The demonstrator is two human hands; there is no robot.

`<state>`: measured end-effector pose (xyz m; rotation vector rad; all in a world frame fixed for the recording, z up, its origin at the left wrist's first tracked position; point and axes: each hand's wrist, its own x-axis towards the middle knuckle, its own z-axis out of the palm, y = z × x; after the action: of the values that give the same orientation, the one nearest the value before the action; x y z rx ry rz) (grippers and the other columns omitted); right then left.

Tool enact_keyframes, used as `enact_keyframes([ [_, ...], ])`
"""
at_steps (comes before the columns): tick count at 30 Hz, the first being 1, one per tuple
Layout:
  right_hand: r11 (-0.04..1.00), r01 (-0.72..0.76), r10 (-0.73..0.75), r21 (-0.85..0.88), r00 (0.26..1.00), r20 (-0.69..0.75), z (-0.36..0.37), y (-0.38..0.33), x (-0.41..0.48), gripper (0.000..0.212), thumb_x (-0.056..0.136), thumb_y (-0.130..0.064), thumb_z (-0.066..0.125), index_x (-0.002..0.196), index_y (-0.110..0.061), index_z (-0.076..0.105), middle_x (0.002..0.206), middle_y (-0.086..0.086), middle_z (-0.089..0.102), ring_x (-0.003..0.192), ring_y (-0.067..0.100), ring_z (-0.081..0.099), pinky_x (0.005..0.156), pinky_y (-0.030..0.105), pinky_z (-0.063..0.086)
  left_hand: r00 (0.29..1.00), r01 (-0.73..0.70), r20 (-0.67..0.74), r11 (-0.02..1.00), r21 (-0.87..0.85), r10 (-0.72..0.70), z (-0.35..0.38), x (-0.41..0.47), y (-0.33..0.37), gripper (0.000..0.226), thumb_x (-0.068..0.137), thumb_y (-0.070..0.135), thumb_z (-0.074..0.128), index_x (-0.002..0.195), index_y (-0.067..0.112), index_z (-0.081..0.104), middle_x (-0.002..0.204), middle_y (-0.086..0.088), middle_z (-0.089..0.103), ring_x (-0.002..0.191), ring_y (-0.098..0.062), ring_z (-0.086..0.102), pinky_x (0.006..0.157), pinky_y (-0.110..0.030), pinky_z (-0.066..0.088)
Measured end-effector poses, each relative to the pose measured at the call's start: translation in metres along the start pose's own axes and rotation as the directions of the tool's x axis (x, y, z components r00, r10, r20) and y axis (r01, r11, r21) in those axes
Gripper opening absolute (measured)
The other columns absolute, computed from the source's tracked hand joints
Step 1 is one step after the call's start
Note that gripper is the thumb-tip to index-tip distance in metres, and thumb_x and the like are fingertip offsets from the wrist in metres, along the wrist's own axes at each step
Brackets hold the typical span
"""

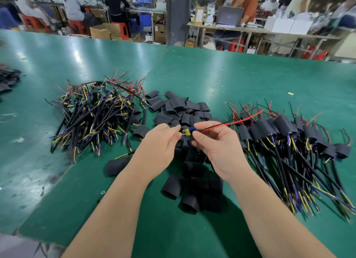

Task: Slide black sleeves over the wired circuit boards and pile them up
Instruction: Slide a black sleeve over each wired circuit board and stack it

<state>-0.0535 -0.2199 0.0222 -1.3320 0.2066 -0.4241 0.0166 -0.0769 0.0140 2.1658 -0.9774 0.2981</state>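
Left hand (pixel 159 142) and right hand (pixel 217 146), fingers curled, pinch one wired circuit board (pixel 187 132) at the fingertips, above the loose black sleeves (pixel 183 111) mid-table (pixel 212 74). Unsleeved boards (pixel 96 113) left, sleeved pile (pixel 289 134) right.

My green worktop (pixel 231 74) shines with streaks of overhead light. Beyond it a grey pillar (pixel 178 16) stands mid-room. Left of it, people (pixel 74 5) sit on red stools (pixel 123 31) at long benches (pixel 138 10), with cardboard boxes (pixel 100 32) behind them. To the right, a laptop (pixel 229 16) sits on a table (pixel 256 31).
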Motion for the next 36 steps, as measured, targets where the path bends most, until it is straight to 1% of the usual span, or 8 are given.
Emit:
enact_keyframes([
  [8,0.979,0.02,-0.011,-0.205,0.999,0.045,-0.005,-0.006,0.005,0.041,0.08,0.02,0.059,0.097,-0.017,0.063,0.091,0.001,0.073,0.08,0.01,0.068,0.074,0.023,0.056,0.996,0.072,-0.058,0.997,0.003,-0.072,-0.003,0.0,-0.006,0.025,0.097,0.02,0.046,0.088,0.009,0.067,0.073,0.003,0.06,0.075,-0.021,0.056,0.072,-0.034,0.043],
  [11,0.595,0.014,-0.177,-0.804,0.977,-0.114,-0.038,-0.024,0.016,0.038,0.083,0.012,0.05,0.104,-0.015,0.067,0.103,0.005,0.071,0.093,0.016,0.065,0.091,0.022,0.047,0.986,0.116,-0.124,0.993,0.006,-0.114,-0.004,0.002,-0.008,0.032,0.093,0.026,0.041,0.088,0.008,0.067,0.077,-0.002,0.062,0.077,-0.024,0.056,0.075,-0.039,0.044],
  [13,0.301,-0.125,-0.164,-0.945,0.97,-0.181,-0.062,-0.03,0.017,0.033,0.085,0.006,0.05,0.111,-0.006,0.068,0.113,0.01,0.069,0.106,0.027,0.061,0.094,0.028,0.042,0.976,0.138,-0.17,0.99,0.021,-0.132,-0.004,0.003,-0.01,0.025,0.098,0.019,0.047,0.089,0.007,0.066,0.079,-0.006,0.062,0.078,-0.026,0.056,0.075,-0.039,0.042],
  [15,0.165,-0.2,-0.07,-0.966,0.974,-0.214,-0.073,-0.027,0.015,0.029,0.085,-0.001,0.061,0.114,-0.005,0.067,0.119,0.013,0.065,0.11,0.031,0.058,0.092,0.031,0.041,0.969,0.156,-0.199,0.987,0.028,-0.147,-0.003,0.003,-0.012,0.02,0.098,0.013,0.049,0.092,0.007,0.067,0.081,-0.007,0.063,0.079,-0.026,0.056,0.075,-0.039,0.042],
  [25,0.147,-0.303,-0.103,-0.942,0.942,-0.319,-0.081,-0.017,0.016,0.021,0.082,-0.011,0.072,0.094,-0.013,0.055,0.093,0.012,0.061,0.083,0.031,0.054,0.066,0.032,0.042,0.962,0.166,-0.224,0.986,0.018,-0.158,-0.003,0.003,-0.014,0.019,0.097,0.01,0.049,0.093,0.007,0.067,0.085,-0.007,0.065,0.081,-0.026,0.059,0.076,-0.041,0.046],
  [30,-0.003,-0.156,-0.026,-0.988,0.987,-0.156,-0.075,-0.031,0.009,0.012,0.089,-0.009,0.062,0.082,0.001,0.064,0.086,0.019,0.064,0.087,0.038,0.06,0.075,0.036,0.05,0.963,0.165,-0.218,0.986,0.021,-0.156,-0.002,0.003,-0.014,0.021,0.098,0.013,0.048,0.092,0.007,0.067,0.083,-0.007,0.063,0.08,-0.026,0.057,0.076,-0.043,0.045],
  [33,-0.158,-0.095,0.098,-0.983,0.989,-0.111,-0.058,-0.023,0.004,0.013,0.095,-0.015,0.051,0.1,-0.007,0.059,0.112,0.017,0.05,0.098,0.034,0.057,0.078,0.035,0.043,0.964,0.167,-0.213,0.986,0.028,-0.157,-0.002,0.003,-0.013,0.021,0.099,0.013,0.047,0.093,0.007,0.066,0.084,-0.008,0.062,0.08,-0.027,0.056,0.076,-0.045,0.045],
  [36,-0.146,-0.149,0.151,-0.978,0.974,-0.171,-0.044,-0.012,0.002,0.021,0.095,-0.012,0.043,0.114,-0.006,0.051,0.128,0.021,0.04,0.104,0.035,0.056,0.071,0.035,0.041,0.964,0.165,-0.216,0.986,0.028,-0.155,-0.002,0.003,-0.013,0.021,0.099,0.013,0.046,0.094,0.007,0.066,0.085,-0.008,0.062,0.08,-0.027,0.056,0.076,-0.045,0.045],
])
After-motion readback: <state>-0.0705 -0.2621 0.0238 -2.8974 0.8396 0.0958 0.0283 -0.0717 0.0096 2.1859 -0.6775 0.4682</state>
